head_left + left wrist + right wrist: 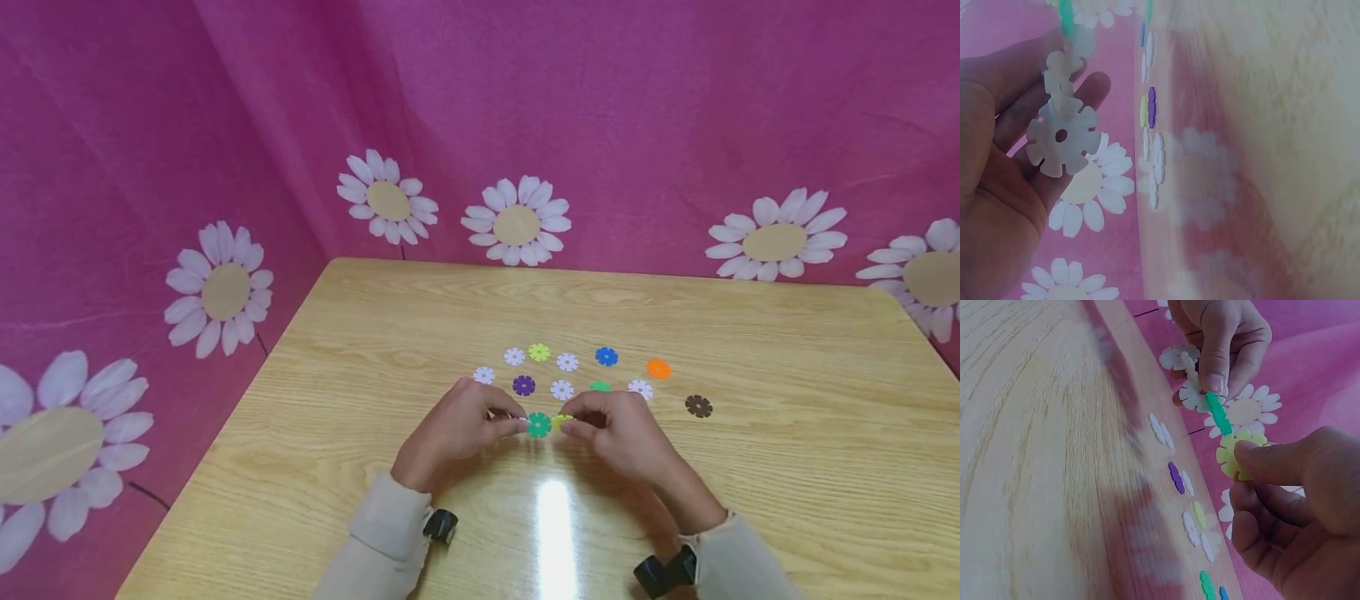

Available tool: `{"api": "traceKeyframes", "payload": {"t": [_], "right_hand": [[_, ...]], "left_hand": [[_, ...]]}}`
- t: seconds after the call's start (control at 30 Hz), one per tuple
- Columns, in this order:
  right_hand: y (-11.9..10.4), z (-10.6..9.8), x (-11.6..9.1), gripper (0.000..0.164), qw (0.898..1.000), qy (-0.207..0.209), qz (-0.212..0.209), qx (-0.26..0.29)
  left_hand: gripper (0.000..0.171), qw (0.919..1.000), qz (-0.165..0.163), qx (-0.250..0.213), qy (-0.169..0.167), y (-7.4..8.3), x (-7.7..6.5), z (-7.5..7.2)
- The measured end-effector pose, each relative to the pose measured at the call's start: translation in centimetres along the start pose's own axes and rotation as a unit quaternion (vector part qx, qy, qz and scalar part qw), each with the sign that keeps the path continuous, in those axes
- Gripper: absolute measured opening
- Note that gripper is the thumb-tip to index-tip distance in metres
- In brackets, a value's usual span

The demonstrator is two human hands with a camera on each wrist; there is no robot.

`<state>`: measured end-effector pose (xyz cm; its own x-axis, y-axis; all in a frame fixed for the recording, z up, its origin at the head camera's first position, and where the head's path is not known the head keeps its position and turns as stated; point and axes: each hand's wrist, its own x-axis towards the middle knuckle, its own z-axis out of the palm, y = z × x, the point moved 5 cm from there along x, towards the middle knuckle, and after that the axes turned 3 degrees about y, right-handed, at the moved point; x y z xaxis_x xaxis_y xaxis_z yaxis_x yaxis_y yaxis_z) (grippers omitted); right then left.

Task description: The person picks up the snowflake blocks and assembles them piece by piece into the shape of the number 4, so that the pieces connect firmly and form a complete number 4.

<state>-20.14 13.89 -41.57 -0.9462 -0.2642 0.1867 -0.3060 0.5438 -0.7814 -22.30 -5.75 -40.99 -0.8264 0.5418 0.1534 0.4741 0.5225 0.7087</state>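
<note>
My left hand pinches a short chain of white notched discs between thumb and fingers. A green notched disc stands between the two hands and slots into the chain's end, seen edge-on in the right wrist view. On its other side is a yellow notched disc, whose edge meets the green one. Thumb and fingers of my right hand pinch that yellow disc. Both hands hold the pieces above the table, and the left fingertips hide part of the chain in the head view.
Loose notched discs lie flat on the wooden table beyond the hands: several white ones, a yellow, a purple, a blue, a green, an orange and a brown. A pink flowered curtain hangs behind.
</note>
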Motion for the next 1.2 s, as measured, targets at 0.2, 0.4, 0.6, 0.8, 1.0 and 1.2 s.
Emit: {"api": "traceKeyframes", "payload": {"t": [0.2, 0.4, 0.6, 0.8, 1.0, 1.2], "right_hand": [[0.01, 0.06, 0.02, 0.011, 1.0, -0.001, -0.002, -0.003], [0.04, 0.2, -0.01, 0.011, 1.0, -0.001, -0.004, -0.007], [0.08, 0.29, -0.11, 0.01, 1.0, 0.012, -0.007, -0.017], [0.14, 0.48, -0.22, 0.01, 0.999, 0.038, -0.013, -0.009], [0.3, 0.72, -0.39, 0.013, 0.997, 0.065, -0.029, 0.0], [0.65, 0.79, -0.63, 0.012, 0.995, 0.099, -0.022, 0.007]], "left_hand": [[0.006, 0.9999, 0.007, 0.01, 0.001, -0.1, -0.07, 0.11], [0.007, 0.9998, 0.015, 0.013, -0.002, 0.08, 0.04, 0.35], [0.007, 0.9996, 0.012, 0.022, 0.011, 0.26, -0.02, 0.5], [0.007, 0.9972, 0.034, 0.055, 0.038, 0.59, -0.11, 0.43], [0.007, 0.996, 0.041, 0.06, 0.052, 0.75, -0.16, 0.49], [0.005, 0.9943, 0.048, 0.064, 0.07, 0.83, -0.14, 0.65]]}}
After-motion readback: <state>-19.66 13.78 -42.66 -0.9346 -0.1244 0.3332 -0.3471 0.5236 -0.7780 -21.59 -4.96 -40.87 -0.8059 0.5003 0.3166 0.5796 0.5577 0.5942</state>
